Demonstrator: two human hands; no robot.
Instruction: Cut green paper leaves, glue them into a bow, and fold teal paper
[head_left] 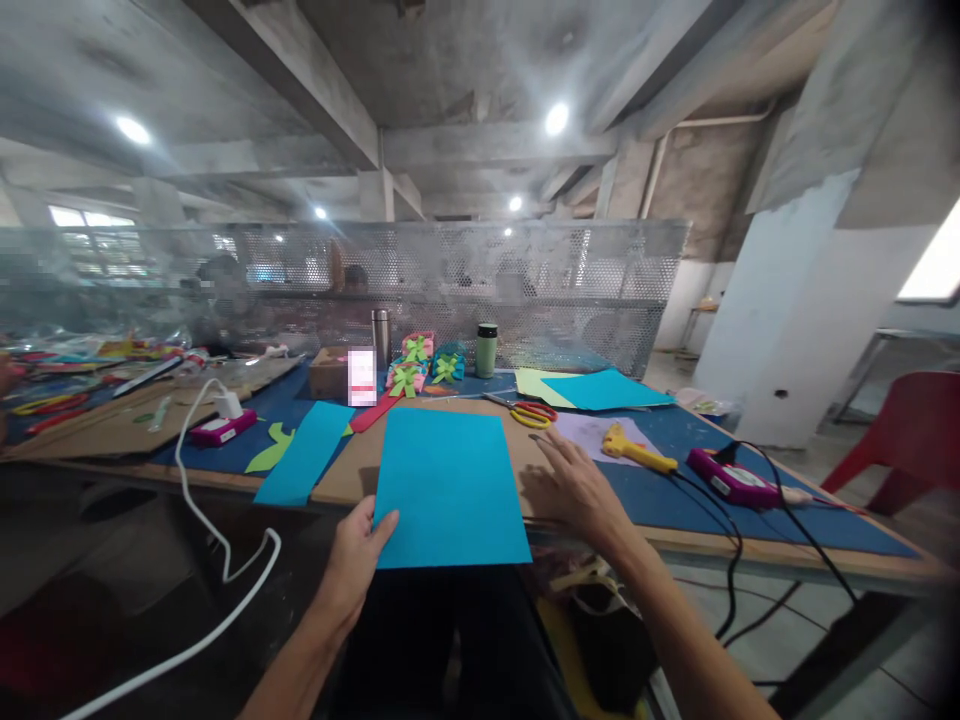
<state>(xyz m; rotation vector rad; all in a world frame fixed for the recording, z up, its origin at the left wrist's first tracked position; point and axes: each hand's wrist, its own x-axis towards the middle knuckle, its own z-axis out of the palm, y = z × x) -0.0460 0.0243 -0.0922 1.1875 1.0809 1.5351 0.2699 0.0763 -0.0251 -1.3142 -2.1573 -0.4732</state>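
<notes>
A blue rectangular sheet of paper [450, 485] hangs partly over the table's front edge. My left hand [361, 545] pinches its lower left side, thumb on top. To the right of the sheet, my right hand [574, 475] is over the cardboard with its fingers stretched out and nothing in them. Just beyond those fingertips lie scissors [534, 412] with yellow and red handles. A narrower blue strip of paper [311, 455] rests left of the sheet, partly over a light green paper cutout [268, 450].
A yellow glue gun [637, 448] lies on purple paper at right, near a purple power strip [731, 478] with black cords. Blue and green sheets [607, 388] are stacked behind. Flower-decorated pieces [409, 378], a green tumbler [487, 352] and a steel flask [381, 340] stand at the back.
</notes>
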